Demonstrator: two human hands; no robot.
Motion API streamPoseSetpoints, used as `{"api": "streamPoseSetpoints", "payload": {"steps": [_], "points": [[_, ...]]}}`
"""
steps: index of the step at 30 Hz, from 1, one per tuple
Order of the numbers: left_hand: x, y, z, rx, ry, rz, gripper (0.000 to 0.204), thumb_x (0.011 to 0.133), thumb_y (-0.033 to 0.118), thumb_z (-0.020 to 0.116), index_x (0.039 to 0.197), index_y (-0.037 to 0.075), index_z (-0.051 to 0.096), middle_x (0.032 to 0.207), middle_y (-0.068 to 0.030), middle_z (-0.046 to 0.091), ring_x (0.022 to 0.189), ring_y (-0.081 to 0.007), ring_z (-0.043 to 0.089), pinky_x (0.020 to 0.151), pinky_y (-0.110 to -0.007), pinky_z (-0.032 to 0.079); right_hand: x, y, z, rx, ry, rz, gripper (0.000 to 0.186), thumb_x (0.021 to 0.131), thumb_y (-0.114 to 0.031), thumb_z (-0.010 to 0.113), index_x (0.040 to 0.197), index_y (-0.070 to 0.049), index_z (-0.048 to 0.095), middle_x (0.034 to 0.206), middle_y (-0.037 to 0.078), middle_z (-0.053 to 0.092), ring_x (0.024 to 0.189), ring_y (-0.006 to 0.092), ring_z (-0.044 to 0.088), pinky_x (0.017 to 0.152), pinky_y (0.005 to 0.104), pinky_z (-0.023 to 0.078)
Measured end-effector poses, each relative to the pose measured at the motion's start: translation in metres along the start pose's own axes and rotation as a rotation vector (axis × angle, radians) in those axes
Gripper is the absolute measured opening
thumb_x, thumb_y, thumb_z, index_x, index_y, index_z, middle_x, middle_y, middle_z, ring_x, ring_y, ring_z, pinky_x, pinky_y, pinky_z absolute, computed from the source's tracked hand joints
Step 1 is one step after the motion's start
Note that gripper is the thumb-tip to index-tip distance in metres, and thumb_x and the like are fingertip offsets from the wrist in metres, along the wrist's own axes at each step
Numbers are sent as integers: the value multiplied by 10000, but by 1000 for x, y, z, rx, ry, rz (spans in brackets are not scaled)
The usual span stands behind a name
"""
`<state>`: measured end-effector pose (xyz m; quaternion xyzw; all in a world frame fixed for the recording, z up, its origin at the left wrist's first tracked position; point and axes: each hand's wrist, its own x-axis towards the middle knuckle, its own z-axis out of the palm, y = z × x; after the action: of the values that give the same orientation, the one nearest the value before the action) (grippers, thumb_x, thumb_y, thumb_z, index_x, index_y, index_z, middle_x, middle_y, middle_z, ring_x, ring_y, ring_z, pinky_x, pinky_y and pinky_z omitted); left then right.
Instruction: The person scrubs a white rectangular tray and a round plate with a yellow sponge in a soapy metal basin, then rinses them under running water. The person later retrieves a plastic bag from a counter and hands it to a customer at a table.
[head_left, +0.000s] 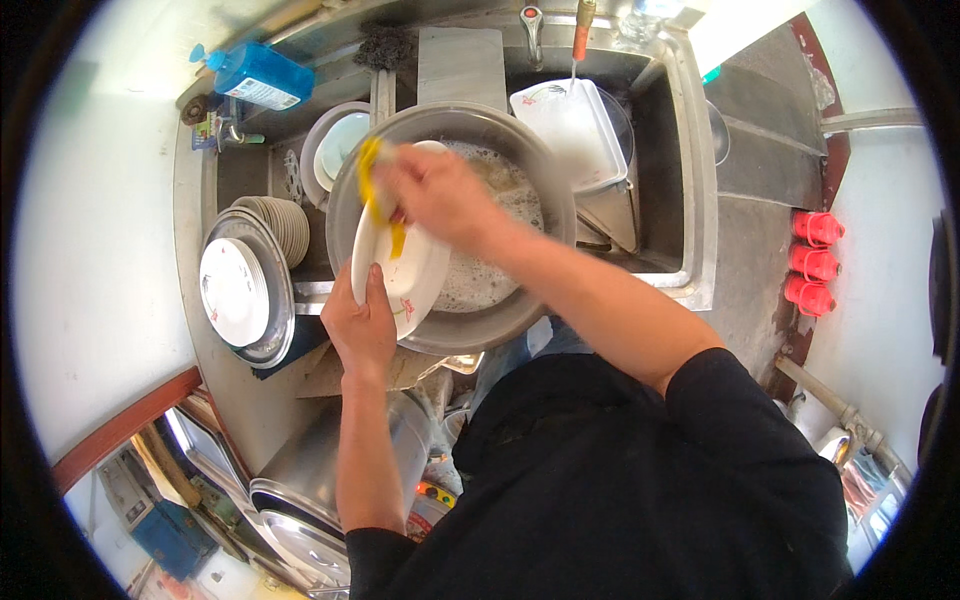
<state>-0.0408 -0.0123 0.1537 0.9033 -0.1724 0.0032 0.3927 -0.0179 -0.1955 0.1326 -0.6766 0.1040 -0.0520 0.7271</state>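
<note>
A white plate with a small red pattern (415, 280) is held tilted over a large metal basin (552, 275) of sudsy water (485, 275). My left hand (358, 325) grips the plate's lower left edge, thumb on the front. My right hand (435, 190), blurred by motion, is closed on a yellow cloth (372, 170) at the plate's upper part.
Stacked plates (230, 290) sit on a metal tray at the left, below a blue bottle (262, 75). Bowls (342, 140) are in the left sink. A white tray (560, 130) rests over the right sink, under the faucet (533, 35). Red containers (812, 262) stand at the far right.
</note>
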Motion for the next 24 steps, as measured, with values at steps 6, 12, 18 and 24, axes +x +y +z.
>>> {"api": "streamPoseSetpoints", "payload": {"steps": [6, 12, 18, 24], "points": [[-12, -10, -1, -30, 5, -94, 240, 978, 115, 571, 1120, -64, 645, 882, -201, 701, 777, -245, 683, 742, -325, 516, 37, 32, -23, 399, -31, 349, 308, 1011, -260, 538, 971, 18, 665, 795, 86, 681, 656, 148, 661, 617, 277, 556], [-28, -15, 7, -119, 91, -195, 244, 979, 114, 581, 1141, -56, 646, 917, -179, 714, 824, -228, 692, 749, -315, 517, 40, 57, -25, 406, -56, 296, 331, 1024, -263, 509, 953, 28, 651, 791, 86, 672, 640, 138, 639, 600, 277, 550], [-44, -24, 13, -79, 84, -123, 255, 1002, 136, 555, 1097, -81, 648, 923, -123, 712, 837, -122, 627, 750, -288, 505, 19, 4, -10, 244, -102, 179, 328, 1017, -275, 530, 920, 14, 653, 742, 85, 669, 598, 131, 630, 559, 277, 542], [-48, -30, 20, -118, 140, -95, 265, 1010, 145, 556, 1116, -84, 637, 943, -104, 705, 844, -120, 608, 750, -282, 497, 12, 4, -3, 227, -67, 121, 311, 1014, -258, 536, 906, 13, 640, 725, 75, 655, 587, 132, 629, 553, 270, 545]]}}
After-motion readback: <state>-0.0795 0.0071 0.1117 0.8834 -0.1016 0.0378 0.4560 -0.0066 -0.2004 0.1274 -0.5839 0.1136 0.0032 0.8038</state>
